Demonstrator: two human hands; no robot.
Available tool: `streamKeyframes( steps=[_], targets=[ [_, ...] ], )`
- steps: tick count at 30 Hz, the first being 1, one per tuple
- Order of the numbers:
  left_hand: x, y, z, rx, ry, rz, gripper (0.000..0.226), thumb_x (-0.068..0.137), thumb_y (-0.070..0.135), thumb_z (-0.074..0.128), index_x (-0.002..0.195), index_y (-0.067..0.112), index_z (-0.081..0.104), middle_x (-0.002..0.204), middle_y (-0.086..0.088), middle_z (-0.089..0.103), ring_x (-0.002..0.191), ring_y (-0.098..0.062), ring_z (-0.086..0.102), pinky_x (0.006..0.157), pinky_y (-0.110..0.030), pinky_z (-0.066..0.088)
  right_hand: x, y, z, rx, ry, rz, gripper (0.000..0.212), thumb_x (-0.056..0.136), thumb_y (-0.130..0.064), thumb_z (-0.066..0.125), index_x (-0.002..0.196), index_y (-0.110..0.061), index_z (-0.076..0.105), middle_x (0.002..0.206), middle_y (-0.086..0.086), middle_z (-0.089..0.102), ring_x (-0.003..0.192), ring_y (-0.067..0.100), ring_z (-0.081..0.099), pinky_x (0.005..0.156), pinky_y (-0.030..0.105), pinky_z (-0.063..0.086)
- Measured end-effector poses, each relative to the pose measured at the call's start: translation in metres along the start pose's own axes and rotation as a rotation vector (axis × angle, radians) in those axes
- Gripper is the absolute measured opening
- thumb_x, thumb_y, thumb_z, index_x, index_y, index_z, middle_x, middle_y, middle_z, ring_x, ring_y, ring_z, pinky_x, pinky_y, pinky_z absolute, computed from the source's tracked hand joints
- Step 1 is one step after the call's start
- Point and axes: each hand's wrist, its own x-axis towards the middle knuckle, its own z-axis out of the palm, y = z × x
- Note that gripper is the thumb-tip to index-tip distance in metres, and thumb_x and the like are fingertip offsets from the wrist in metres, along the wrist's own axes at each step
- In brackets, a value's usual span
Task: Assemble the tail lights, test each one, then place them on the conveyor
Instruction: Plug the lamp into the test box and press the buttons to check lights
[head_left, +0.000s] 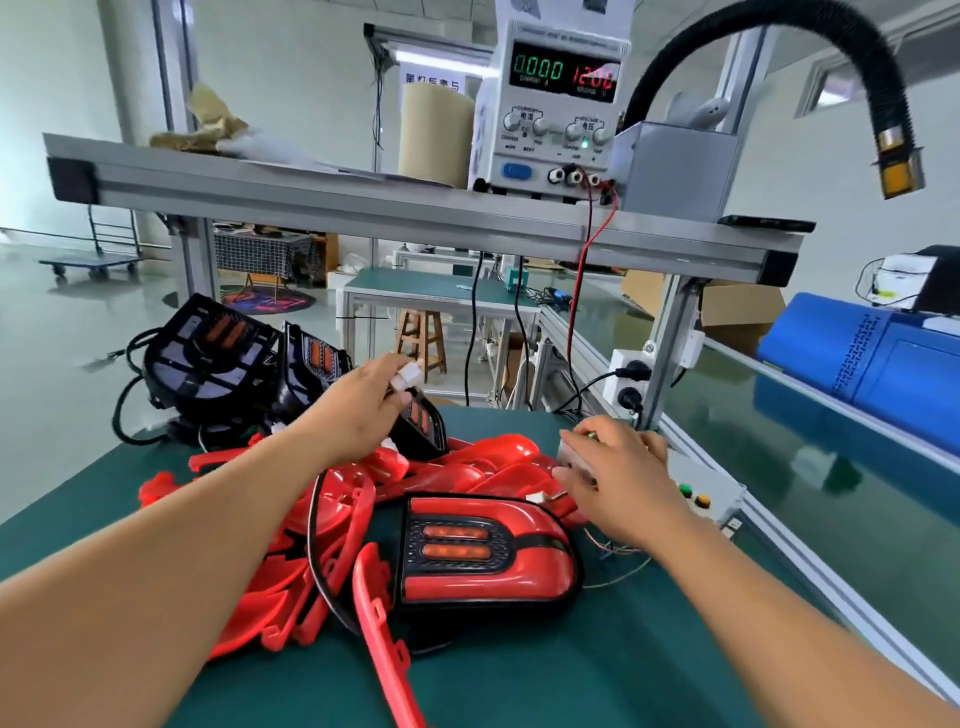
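Counter: green mat top, aluminium rail along the right edge. One assembled tail light, red with a black centre, lies flat mid-counter. Just left of it and touching it, a loose heap of red lens covers. Black housings with cables are piled at the far left corner. A grey button box sits at the right edge, thin wires beside it.
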Motion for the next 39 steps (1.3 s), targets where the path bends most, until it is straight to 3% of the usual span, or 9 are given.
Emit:
streamKeyframes(
  steps=[3,5,7,11,14,22,27,33,39],
  targets=[
    [-0.008,-0.011,-0.012,-0.041,0.045,-0.051,0.046,0.098,0.016,0.050,0.142,0.017,0.038,0.134,-0.010,0.051,0.115,-0.024,0.049,0.096,-0.033,0.037,-0.014,-0.032,-0.008,0.156,-0.016,-0.064,0.026,0.091,-0.053,0.053,0.100,-0.031,0.064,0.092,-0.010,0.056,0.088,0.016,0.057,0.073,0.031,0.042],
    [-0.019,-0.014,-0.017,-0.016,-0.007,-0.112,0.059,0.097,0.017,0.052,0.150,0.019,0.025,0.145,-0.011,0.040,0.126,-0.026,0.044,0.105,-0.036,0.037,-0.027,-0.047,-0.005,0.019,-0.114,0.016,0.043,0.091,-0.065,0.040,0.073,-0.028,0.051,0.068,-0.009,0.048,0.069,0.017,0.050,0.055,0.030,0.034],
    [-0.035,-0.010,-0.017,0.115,-0.043,-0.185,0.075,0.095,0.024,0.055,0.154,0.023,0.009,0.152,-0.010,0.024,0.135,-0.030,0.035,0.111,-0.043,0.034,-0.036,-0.050,-0.001,-0.088,-0.176,0.145,0.054,0.092,-0.068,0.026,0.064,-0.025,0.044,0.062,-0.008,0.044,0.067,0.020,0.050,0.057,0.031,0.035],
    [-0.092,0.014,-0.005,0.129,0.058,-0.128,0.053,0.091,0.031,0.057,0.139,0.025,0.034,0.114,-0.005,0.053,0.101,-0.022,0.059,0.082,-0.028,0.046,-0.043,-0.046,0.009,0.036,-0.265,0.350,0.064,0.096,-0.064,0.019,0.089,-0.019,0.064,0.086,-0.001,0.062,0.084,0.023,0.061,0.073,0.034,0.047],
    [-0.139,0.032,0.013,0.129,-0.116,-0.140,0.030,0.091,0.048,0.049,0.111,0.029,0.039,0.074,0.003,0.056,0.069,-0.014,0.056,0.066,-0.029,0.043,-0.045,-0.045,0.019,0.131,-0.266,0.431,0.064,0.098,-0.061,0.019,0.098,-0.015,0.064,0.092,0.002,0.063,0.080,0.021,0.054,0.072,0.033,0.043],
    [-0.151,0.042,0.026,0.192,-0.348,-0.294,0.024,0.086,0.044,0.049,0.084,0.022,0.040,0.081,0.005,0.053,0.074,-0.018,0.052,0.066,-0.027,0.041,-0.046,-0.044,0.031,0.245,-0.219,0.480,0.068,0.099,-0.060,0.018,0.099,-0.010,0.064,0.079,0.000,0.055,0.076,0.019,0.052,0.071,0.030,0.039],
    [-0.144,0.045,0.020,0.264,-0.446,-0.289,0.023,0.084,0.022,0.048,0.062,0.020,0.041,0.061,0.004,0.044,0.082,-0.022,0.062,0.071,-0.027,0.048,-0.048,-0.043,0.034,0.250,-0.198,0.496,0.069,0.098,-0.062,0.017,0.099,-0.011,0.064,0.073,-0.003,0.052,0.072,0.017,0.051,0.068,0.031,0.038],
    [-0.148,0.047,0.017,0.238,-0.449,-0.266,0.019,0.087,0.013,0.045,0.092,0.015,0.063,0.062,0.001,0.049,0.067,-0.016,0.053,0.073,-0.026,0.052,-0.048,-0.042,0.036,0.286,-0.207,0.518,0.067,0.097,-0.063,0.018,0.096,-0.014,0.063,0.076,-0.002,0.055,0.076,0.020,0.051,0.071,0.031,0.039],
    [-0.137,0.041,-0.031,0.051,-0.315,-0.349,0.021,0.075,0.006,0.051,0.077,0.013,0.070,0.044,0.007,0.062,0.034,-0.002,0.051,0.036,-0.012,0.037,-0.049,-0.041,0.037,0.299,-0.210,0.511,0.069,0.096,-0.064,0.018,0.100,-0.012,0.064,0.097,0.008,0.066,0.082,0.021,0.053,0.075,0.032,0.040]
  ],
)
